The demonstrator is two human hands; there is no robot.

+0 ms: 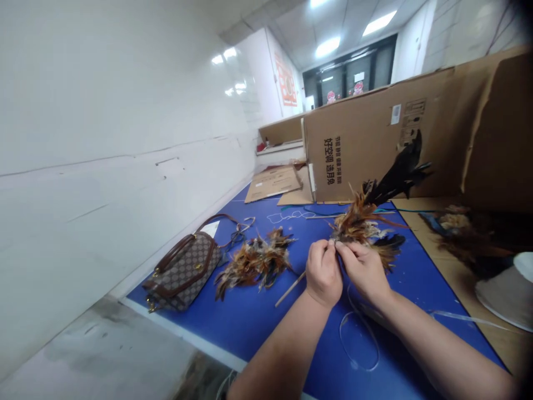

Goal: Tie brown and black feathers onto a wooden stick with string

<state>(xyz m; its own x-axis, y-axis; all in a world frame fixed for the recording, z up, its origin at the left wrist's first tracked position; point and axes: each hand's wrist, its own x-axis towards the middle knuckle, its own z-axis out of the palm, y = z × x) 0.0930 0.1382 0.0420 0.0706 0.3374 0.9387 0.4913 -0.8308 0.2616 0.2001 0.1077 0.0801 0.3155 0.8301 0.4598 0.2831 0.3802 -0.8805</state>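
Observation:
My left hand (323,272) and my right hand (363,270) meet over the blue table (258,316), both closed around the base of a feather duster (366,214). Its brown, orange and black feathers fan up and to the right, and its thin wooden stick (289,290) pokes out down-left below my left hand. A loop of clear string (358,339) lies on the table under my wrists, near my right forearm.
A loose heap of brown feathers (254,261) lies left of my hands. A brown checked handbag (183,269) sits by the white wall. Large cardboard boxes (375,139) stand behind. More feathers (466,236) and a pale round object (506,289) lie at the right.

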